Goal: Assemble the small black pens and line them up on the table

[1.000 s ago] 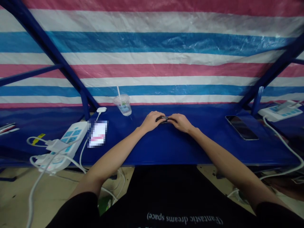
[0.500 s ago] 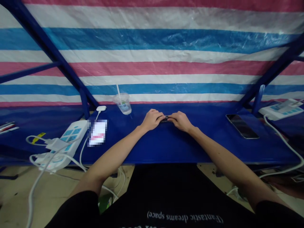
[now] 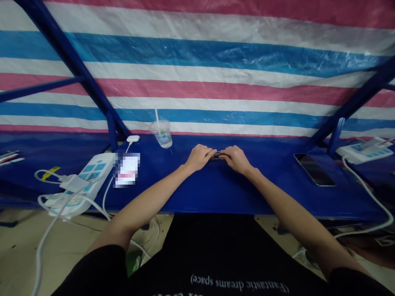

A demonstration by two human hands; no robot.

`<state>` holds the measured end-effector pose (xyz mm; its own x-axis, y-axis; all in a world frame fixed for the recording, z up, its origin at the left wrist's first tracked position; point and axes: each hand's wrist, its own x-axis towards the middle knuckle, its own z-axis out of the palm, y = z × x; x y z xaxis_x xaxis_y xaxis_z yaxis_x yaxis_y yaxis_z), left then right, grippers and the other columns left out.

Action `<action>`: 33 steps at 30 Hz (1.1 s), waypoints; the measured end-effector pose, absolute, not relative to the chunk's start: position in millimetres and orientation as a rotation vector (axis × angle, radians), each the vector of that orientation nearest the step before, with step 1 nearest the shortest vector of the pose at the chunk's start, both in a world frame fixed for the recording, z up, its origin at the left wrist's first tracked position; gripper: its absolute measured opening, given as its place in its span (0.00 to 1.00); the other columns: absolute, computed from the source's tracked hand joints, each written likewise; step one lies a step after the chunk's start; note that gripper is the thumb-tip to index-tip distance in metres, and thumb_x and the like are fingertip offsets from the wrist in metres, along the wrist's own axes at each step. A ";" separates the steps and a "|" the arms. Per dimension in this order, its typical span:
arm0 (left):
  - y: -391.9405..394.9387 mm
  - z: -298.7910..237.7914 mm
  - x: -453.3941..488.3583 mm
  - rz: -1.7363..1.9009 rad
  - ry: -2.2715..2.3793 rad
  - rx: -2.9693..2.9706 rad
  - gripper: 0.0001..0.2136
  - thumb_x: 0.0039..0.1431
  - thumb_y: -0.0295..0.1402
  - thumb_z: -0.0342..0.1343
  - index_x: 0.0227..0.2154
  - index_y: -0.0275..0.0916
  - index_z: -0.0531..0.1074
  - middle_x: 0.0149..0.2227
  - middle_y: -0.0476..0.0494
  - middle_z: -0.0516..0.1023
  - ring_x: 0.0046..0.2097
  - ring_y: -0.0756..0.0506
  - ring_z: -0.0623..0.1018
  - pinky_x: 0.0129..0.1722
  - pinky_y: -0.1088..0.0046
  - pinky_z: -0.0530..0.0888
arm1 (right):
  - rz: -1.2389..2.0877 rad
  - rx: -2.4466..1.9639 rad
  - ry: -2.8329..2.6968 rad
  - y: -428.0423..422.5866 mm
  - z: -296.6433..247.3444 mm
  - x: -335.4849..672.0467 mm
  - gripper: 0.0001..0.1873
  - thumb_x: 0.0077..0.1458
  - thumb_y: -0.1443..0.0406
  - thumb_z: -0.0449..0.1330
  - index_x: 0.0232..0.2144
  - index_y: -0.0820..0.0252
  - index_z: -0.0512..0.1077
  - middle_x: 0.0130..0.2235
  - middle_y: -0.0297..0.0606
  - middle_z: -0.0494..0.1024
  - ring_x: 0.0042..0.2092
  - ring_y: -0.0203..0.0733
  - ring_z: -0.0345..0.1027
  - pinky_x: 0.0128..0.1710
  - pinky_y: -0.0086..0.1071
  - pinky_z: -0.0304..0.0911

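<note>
Small dark object (image 3: 217, 155) sits gripped between the closed fingers (image 3: 210, 153) of left hand (image 3: 199, 158) and right hand (image 3: 236, 159).

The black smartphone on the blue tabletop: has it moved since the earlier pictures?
No: the black smartphone lies just where it was against the blue metal post; only the head camera's view shifted.

A small dark object (image 3: 216, 155) sits between the left hand (image 3: 200, 158) and the right hand (image 3: 236, 159), partly hidden by their fingers and too small to identify. A flat white-and-pink rectangular item (image 3: 126, 170) is blurred into pixels. Slim red-and-silver pens (image 3: 9, 158) are cut off by the left edge, and the black printed T-shirt (image 3: 216, 255) runs off the bottom edge, cutting its lower lettering
</note>
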<state>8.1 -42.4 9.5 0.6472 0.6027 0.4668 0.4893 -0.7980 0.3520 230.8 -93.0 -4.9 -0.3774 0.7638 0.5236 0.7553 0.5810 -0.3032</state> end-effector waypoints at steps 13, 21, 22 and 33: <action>-31.7 7.2 1.1 1.008 0.848 2.625 0.17 0.74 0.40 0.50 0.31 0.40 0.75 0.32 0.47 0.79 0.39 0.44 0.77 0.46 0.63 0.68 | 0.032 -1.226 -2.082 -87.5 -11.6 233.5 0.07 0.68 0.65 0.58 0.43 0.56 0.77 0.40 0.40 0.82 0.43 0.46 0.72 0.45 0.38 0.59; -36.0 9.2 1.4 1.079 0.818 2.590 0.13 0.67 0.42 0.61 0.49 0.42 0.73 0.41 0.46 0.80 0.44 0.43 0.77 0.48 0.63 0.70 | 0.017 -1.222 -2.062 -89.9 -8.5 233.5 0.09 0.69 0.64 0.56 0.42 0.56 0.77 0.40 0.41 0.80 0.42 0.46 0.71 0.45 0.38 0.61; -36.1 8.9 1.6 1.075 0.806 2.603 0.12 0.67 0.42 0.61 0.48 0.41 0.73 0.41 0.45 0.80 0.44 0.43 0.77 0.48 0.63 0.70 | 0.011 -1.221 -2.059 -89.9 -8.6 233.9 0.09 0.69 0.64 0.56 0.42 0.57 0.77 0.39 0.41 0.80 0.42 0.46 0.71 0.44 0.38 0.61; -35.2 9.7 1.5 1.034 0.758 2.609 0.11 0.71 0.41 0.55 0.43 0.40 0.76 0.41 0.43 0.80 0.45 0.42 0.76 0.51 0.60 0.72 | -0.004 -1.168 -2.072 -88.4 -12.2 232.8 0.07 0.68 0.66 0.58 0.41 0.58 0.77 0.38 0.40 0.79 0.41 0.46 0.70 0.44 0.38 0.62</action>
<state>1.5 -35.2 9.7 0.6161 0.5445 0.5692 0.3789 -0.8384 0.3918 232.8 -88.4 -12.2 -0.3075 0.7360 0.6031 0.7383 0.5844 -0.3367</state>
